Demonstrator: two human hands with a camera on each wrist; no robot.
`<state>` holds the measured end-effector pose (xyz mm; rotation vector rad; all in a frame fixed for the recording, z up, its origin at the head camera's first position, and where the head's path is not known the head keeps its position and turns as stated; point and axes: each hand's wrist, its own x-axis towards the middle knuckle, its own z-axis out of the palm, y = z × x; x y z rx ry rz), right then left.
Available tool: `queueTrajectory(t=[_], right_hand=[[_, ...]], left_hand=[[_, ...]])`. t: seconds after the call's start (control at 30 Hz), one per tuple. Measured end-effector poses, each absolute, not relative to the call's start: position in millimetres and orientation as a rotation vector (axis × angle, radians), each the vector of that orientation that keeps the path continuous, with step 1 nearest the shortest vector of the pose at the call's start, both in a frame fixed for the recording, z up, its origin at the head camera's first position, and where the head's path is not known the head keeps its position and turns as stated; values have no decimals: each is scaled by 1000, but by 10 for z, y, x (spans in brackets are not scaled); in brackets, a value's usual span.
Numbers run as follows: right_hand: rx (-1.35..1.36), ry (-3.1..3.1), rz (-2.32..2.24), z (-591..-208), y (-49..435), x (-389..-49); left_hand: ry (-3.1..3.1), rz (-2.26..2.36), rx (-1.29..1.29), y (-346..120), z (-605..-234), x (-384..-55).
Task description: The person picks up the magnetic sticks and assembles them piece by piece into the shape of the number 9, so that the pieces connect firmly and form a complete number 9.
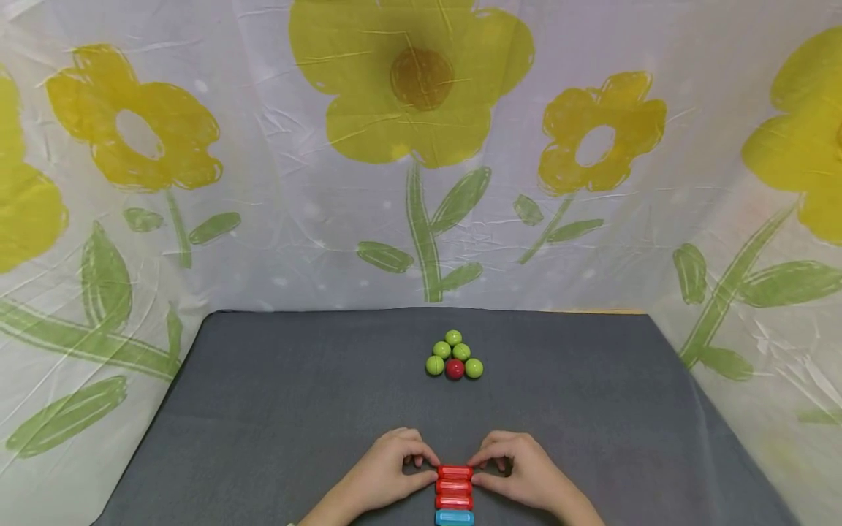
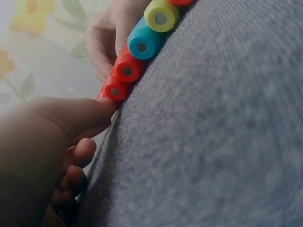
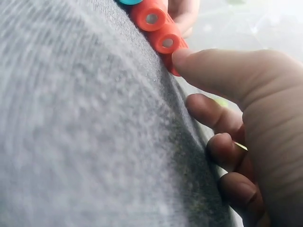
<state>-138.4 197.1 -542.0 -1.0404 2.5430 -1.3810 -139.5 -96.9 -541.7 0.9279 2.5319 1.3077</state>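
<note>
A row of short plastic rods lies side by side in front of me, with silvery discs in their ends. Three are red, the farthest red rod (image 1: 455,472) heading the row, followed by a blue rod (image 1: 454,518) nearer me. In the left wrist view the row continues with a yellow rod (image 2: 162,16) and another red one. My left hand (image 1: 388,471) pinches the left end of the farthest red rod between thumb and forefinger. At its right end, my right hand (image 1: 520,471) pinches likewise. Both thumbs partly cover that rod's ends in the wrist views.
Beyond the hands, several green balls (image 1: 441,350) and one red ball (image 1: 455,369) sit in a triangle on the dark grey cloth-covered table (image 1: 296,394). A white curtain (image 1: 276,204) with yellow flowers surrounds the table's back and sides.
</note>
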Motion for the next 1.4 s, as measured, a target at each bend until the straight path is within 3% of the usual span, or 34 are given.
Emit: queueTrajectory(t=[1.07,1.4], right_hand=[[-967,2717,-1358,-5411,1768,-1511],[-732,2800,-1276,-5339,1664,-1697]], left_hand=[[2592,1372,781,-874,-5364,-1527],[2662,1423,625,-857,-5397,-1750]])
